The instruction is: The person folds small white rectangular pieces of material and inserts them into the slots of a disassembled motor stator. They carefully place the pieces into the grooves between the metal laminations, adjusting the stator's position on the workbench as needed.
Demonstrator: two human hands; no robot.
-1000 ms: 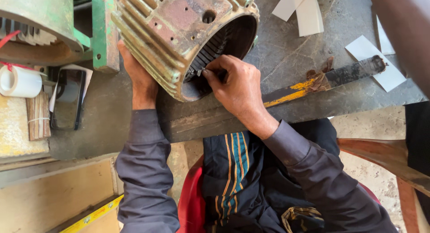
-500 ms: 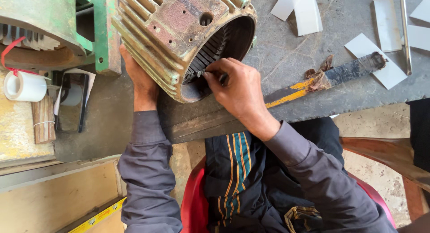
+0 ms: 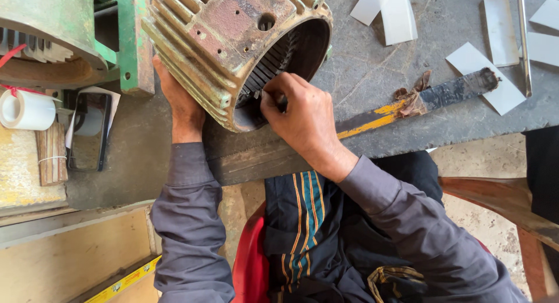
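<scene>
At the open mouth of the ribbed motor housing (image 3: 233,52), the right hand (image 3: 303,119) was nearer, fingertips pinched together inside its rim, while the left hand (image 3: 183,108) lay flat against the finned outer wall.

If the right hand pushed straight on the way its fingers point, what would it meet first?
Probably the slotted inner wall of the motor housing: the right hand already has its fingertips at the housing's open mouth, though depth is unclear.

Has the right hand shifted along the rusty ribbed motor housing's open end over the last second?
No. The right hand keeps its fingertips at the lower rim of the rusty ribbed motor housing, as before; only the camera view drifted.
</scene>
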